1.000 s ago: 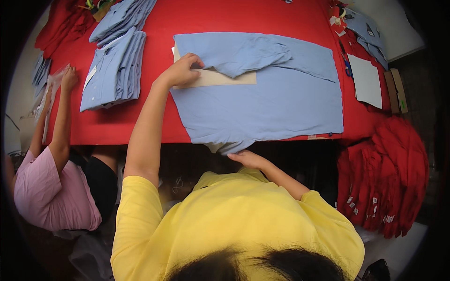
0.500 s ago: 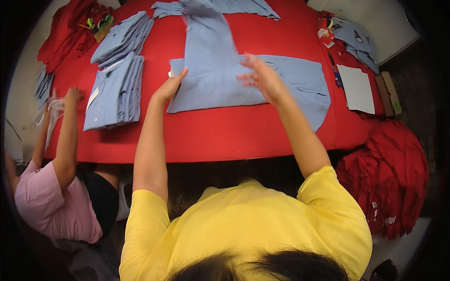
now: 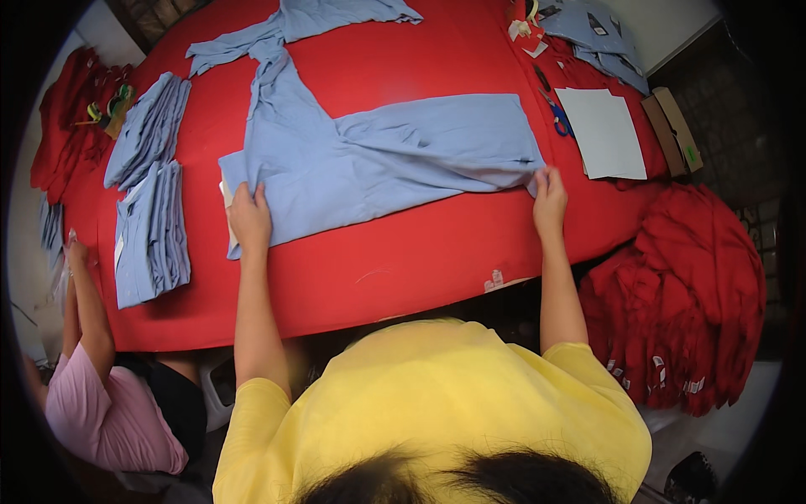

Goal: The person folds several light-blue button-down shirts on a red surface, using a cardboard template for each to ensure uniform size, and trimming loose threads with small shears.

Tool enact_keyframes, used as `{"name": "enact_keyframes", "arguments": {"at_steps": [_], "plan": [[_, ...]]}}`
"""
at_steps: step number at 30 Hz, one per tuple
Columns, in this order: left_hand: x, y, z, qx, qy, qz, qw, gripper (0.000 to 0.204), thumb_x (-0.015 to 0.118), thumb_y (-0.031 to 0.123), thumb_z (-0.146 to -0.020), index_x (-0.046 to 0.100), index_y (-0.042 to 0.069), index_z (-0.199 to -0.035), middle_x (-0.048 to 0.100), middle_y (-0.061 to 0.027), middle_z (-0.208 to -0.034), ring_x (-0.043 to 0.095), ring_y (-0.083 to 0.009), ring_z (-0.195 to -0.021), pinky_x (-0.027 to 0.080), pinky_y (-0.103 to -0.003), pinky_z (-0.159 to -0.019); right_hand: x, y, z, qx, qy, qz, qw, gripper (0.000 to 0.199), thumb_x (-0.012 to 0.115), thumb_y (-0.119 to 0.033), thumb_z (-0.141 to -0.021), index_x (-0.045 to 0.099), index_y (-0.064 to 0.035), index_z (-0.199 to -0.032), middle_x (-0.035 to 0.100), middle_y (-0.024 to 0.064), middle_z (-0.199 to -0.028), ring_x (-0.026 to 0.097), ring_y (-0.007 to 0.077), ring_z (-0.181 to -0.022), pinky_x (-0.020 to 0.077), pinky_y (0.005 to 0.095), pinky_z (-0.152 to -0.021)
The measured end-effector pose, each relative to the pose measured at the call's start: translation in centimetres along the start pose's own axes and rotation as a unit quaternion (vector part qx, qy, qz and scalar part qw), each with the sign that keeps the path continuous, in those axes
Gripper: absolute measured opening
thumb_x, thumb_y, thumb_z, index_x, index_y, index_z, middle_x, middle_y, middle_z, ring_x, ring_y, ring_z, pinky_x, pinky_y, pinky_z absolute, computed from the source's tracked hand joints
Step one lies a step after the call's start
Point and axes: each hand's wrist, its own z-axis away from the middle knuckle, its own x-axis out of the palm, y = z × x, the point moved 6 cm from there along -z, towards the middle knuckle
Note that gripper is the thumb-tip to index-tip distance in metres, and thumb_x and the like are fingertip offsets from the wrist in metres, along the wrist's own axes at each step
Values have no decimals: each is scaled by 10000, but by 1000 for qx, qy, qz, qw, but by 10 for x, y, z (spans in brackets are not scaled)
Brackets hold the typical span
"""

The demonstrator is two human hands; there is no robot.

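Note:
A light blue shirt lies partly folded on the red-covered table in front of me, with one sleeve stretching toward the far side. At its near left edge my left hand is closed on the cloth, beside a strip of white card that shows at the fold. My right hand pinches the near right corner of the shirt's long panel. Creases run across the middle of the cloth. What lies beneath the folds is hidden.
Two piles of folded blue shirts stand left, near a co-worker in pink. Another blue shirt lies at the far side. To the right are blue scissors, white sheets, a cardboard box and heaped red garments.
My right hand has moved right, from above the shirt's middle to its right corner, and closed there. The left hand now grips the near edge. The raised cloth has settled. The view has shifted.

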Motion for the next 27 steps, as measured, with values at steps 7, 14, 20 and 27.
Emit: {"name": "enact_keyframes", "arguments": {"at_steps": [7, 14, 20, 27], "plan": [[-2, -2, -11, 81, 80, -107, 988, 334, 606, 327, -907, 568, 7, -816, 514, -159, -515, 561, -339, -704, 405, -408, -885, 68, 2, -141, -109, -18, 196, 974, 329, 531, -345, -940, 617, -29, -906, 640, 184, -943, 625, 390, -868, 485, 483, -717], [-5, -1, -10, 90, 75, -159, 980, 352, 624, 342, -894, 568, 2, -820, 617, -181, -703, 611, -355, -855, 410, -429, -973, 87, 38, -161, -23, -26, 231, 972, 540, 429, -533, -946, 607, -27, -878, 655, 190, -944, 621, 401, -913, 479, 491, -751], [-37, 69, 14, 223, 170, -176, 944, 339, 630, 198, -877, 578, 34, -1169, 603, -213, -1105, 544, -364, -1112, 377, -435, -1039, 55, 68, -158, 41, -45, -4, 998, 517, 445, -479, -960, 620, 7, -997, 643, 201, -960, 612, 353, -901, 452, 434, -824], [-6, 173, 192, 465, -319, 76, 822, 634, 597, 386, -870, 405, 150, -1426, 354, -74, -1499, 271, -286, -1409, 184, -487, -1156, 16, -7, -38, -110, -52, 37, 992, 291, 507, -299, -959, 622, -55, -1068, 608, 105, -1162, 495, 294, -1136, 384, 409, -950]]}}
